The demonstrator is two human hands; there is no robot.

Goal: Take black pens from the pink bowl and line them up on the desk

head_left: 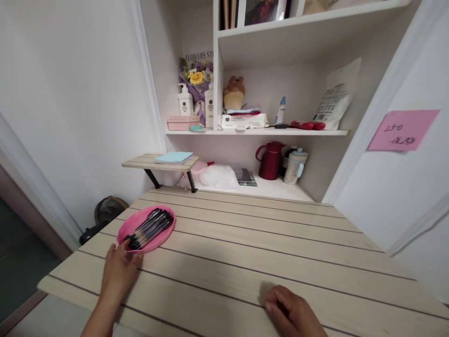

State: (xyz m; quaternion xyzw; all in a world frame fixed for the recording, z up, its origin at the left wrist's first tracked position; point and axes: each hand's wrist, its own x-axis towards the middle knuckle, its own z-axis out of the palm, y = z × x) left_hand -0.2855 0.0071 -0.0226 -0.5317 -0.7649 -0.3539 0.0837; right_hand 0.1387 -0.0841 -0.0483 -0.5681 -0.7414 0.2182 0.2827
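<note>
We locate the pink tray (130, 225) on the near left part of the slatted wooden table (266, 243), close to the table's left edge. The tray is oval and shallow. A bundle of black pens (150, 228) lies inside it, aligned roughly parallel, tips pointing toward the near left.

Our left hand (118, 271) rests on the table at the tray's near edge. Its fingers touch the rim of the tray, spread and relaxed; it grasps nothing that we can see. Our right hand (293, 311) rests on the table at the near right, well apart from the tray. Its fingers curl downward against the tabletop, loosely bent, with nothing visible in them.

Beyond the tray, at the far left of the table, stands a small wooden riser (159, 164) on black legs, carrying a light blue notebook (173, 157). Behind the table, a white shelf unit (259, 132) holds further items. On its lower level we note a dark red jug (271, 160) with a pale lidded cup (295, 165) just beside it on the right. On the level above stand two white pump bottles (185, 100) and a plush toy (234, 93). A pink sticky note (403, 129) is fixed to the white panel at the far right.
</note>
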